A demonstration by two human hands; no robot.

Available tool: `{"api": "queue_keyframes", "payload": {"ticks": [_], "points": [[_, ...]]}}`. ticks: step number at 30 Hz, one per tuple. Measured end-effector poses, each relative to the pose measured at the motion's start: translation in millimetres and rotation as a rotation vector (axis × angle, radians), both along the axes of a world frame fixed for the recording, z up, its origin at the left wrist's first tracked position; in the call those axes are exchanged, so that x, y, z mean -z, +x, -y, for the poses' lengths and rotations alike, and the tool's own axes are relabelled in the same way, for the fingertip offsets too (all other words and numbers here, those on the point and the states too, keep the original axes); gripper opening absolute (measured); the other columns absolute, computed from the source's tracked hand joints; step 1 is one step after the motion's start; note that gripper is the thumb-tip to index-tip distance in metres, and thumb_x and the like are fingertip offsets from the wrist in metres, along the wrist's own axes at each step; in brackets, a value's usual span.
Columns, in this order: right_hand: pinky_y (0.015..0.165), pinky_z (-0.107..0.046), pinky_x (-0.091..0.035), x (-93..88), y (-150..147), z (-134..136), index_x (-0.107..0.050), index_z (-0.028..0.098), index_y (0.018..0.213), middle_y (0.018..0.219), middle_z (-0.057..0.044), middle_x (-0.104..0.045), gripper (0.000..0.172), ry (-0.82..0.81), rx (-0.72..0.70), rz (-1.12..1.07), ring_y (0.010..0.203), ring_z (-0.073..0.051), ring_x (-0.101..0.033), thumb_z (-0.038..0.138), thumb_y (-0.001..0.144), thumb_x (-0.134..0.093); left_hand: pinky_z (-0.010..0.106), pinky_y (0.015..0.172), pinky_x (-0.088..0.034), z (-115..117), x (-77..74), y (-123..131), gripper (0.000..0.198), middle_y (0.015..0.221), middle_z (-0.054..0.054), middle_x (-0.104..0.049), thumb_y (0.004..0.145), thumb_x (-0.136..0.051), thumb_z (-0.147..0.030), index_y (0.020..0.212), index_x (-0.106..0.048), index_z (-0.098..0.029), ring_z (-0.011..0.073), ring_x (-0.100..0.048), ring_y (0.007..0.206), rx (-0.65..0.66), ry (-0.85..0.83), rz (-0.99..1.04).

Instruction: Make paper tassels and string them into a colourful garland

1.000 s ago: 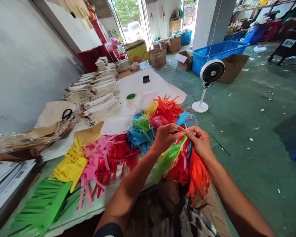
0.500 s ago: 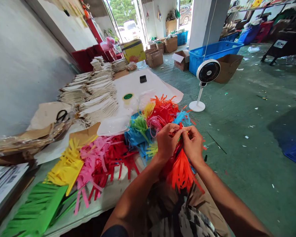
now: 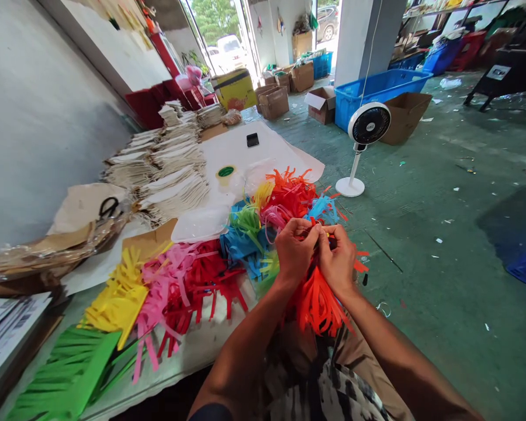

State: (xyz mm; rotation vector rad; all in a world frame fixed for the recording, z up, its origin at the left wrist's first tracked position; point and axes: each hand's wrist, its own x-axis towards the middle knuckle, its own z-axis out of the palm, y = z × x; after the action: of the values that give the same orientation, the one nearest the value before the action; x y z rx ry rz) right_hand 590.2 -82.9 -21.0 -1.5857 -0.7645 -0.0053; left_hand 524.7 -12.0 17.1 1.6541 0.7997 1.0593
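Both hands meet over my lap at the top of an orange-red tassel, whose cut strips hang down below them. My left hand pinches the tassel's top with thumb and fingertips. Pressed close against it, my right hand pinches the same spot from the other side. The exact grip between the fingertips is partly hidden. Just beyond the hands lie red-orange fringe, light blue strips and a green bunch. Pink fringe, yellow fringe and a green fringed sheet spread along the table to the left.
Stacked pale bundles line the wall side. A tape roll, a black phone, a clear plastic tray and scissors lie about. A white fan stands on the floor near a blue crate.
Both hands have shifted slightly left with the tassel, still pinched together at its top. The hanging orange strips have swung a little.
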Motion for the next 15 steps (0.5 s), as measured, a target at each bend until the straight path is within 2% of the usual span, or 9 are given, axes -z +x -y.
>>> {"api": "queue_keyframes", "payload": {"ticks": [7, 15], "points": [[0.076, -0.035, -0.047, 3.2, 4, -2, -0.065, 0.025, 0.094, 0.092, -0.004, -0.074, 0.022, -0.006, 0.016, -0.027, 0.082, -0.022, -0.067, 0.043, 0.105, -0.057, 0.022, 0.064, -0.055, 0, 9.8, -3, 0.018, 0.075, -0.004, -0.073, 0.083, -0.081, -0.035, 0.085, -0.069, -0.022, 0.0119, -0.070, 0.067, 0.052, -0.036, 0.025], [0.074, -0.033, -0.046, 7.9, 5, -6, -0.066, 0.024, 0.094, 0.091, -0.003, -0.074, 0.022, -0.001, 0.047, -0.032, 0.080, -0.021, -0.065, 0.042, 0.104, -0.058, 0.022, 0.066, -0.056, 0, 15.2, -3, 0.019, 0.076, -0.003, -0.075, 0.080, -0.084, -0.034, 0.083, -0.070, -0.021, 0.0132, -0.073, 0.069, 0.025, -0.058, 0.076]]}}
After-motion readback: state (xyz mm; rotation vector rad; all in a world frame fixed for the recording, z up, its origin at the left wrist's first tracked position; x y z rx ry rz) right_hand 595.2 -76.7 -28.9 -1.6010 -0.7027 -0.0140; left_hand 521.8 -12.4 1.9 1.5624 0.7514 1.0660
